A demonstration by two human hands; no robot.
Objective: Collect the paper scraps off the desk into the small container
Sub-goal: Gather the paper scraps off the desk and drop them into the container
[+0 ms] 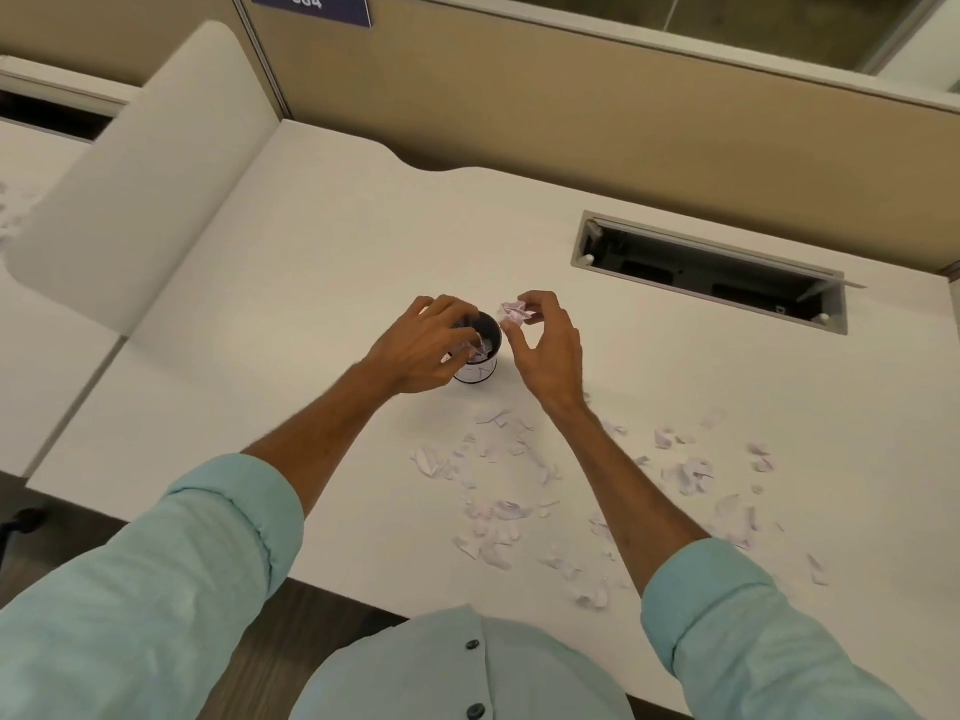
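- Left hand (423, 350) presses scraps into the cup (480, 356).
- Right hand (545, 345) pinches a wad (514, 312) at the cup's 1 o'clock.
- Many scraps (498, 459) lie on the table (311, 283); mostly undone.

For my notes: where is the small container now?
In the head view, the small container stands mid-desk between both hands, under the left hand, beyond the scattered scraps.

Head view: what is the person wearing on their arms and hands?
Both arms wear light teal button-up shirt sleeves, the left sleeve and right sleeve rolled to about the elbow. The left hand and right hand are bare: no gloves, rings or watch visible.
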